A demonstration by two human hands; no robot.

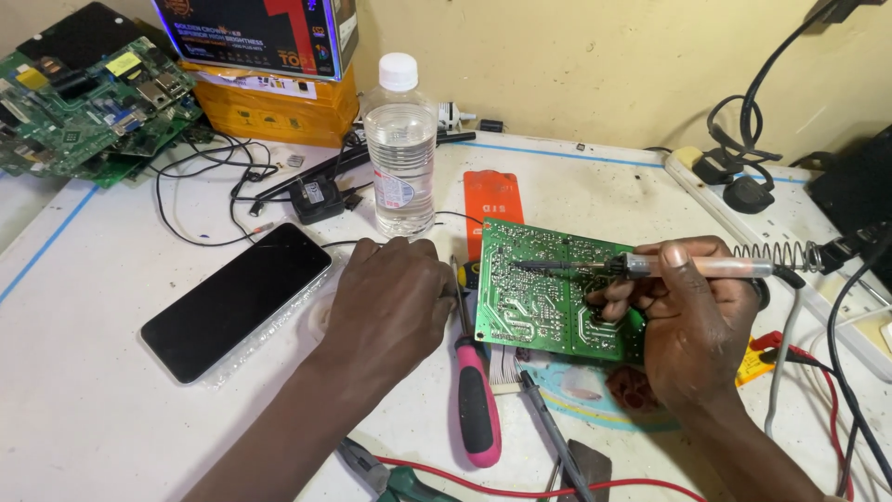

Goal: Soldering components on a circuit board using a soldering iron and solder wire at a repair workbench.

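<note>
Two bare hands work over a white counter [111, 390]; the right hand [692, 321] holds a soldering iron [678, 267], its fingers pinching the clear handle like a pen, thumb on top; the iron's dark tip lies across the far part of a green circuit board [548, 288], solder side up, which sits near the middle of the counter, tilted up a little at its near edge by what lies under it. The left hand [390, 302] rests palm down just left of the board, fingers curled and pressed together at the board's left edge; whether they grip anything beneath cannot be told. Between the hands a screwdriver with a pink handle [477, 409] lies pointing away; a second, dark tool lies to its right. Left of the left hand a black phone [237, 299] lies face up on a clear sleeve; beyond it stands a clear water bottle [400, 149] with a white cap, and an orange flat pack [492, 200] lies just behind the board. Far left sits a stack of green boards [84, 102]; a yellow box [279, 107] stands against the wall; a coiled wire iron stand [776, 253] and black cables lie at the right; pliers [390, 479] and a red wire lie at the near edge.
</note>
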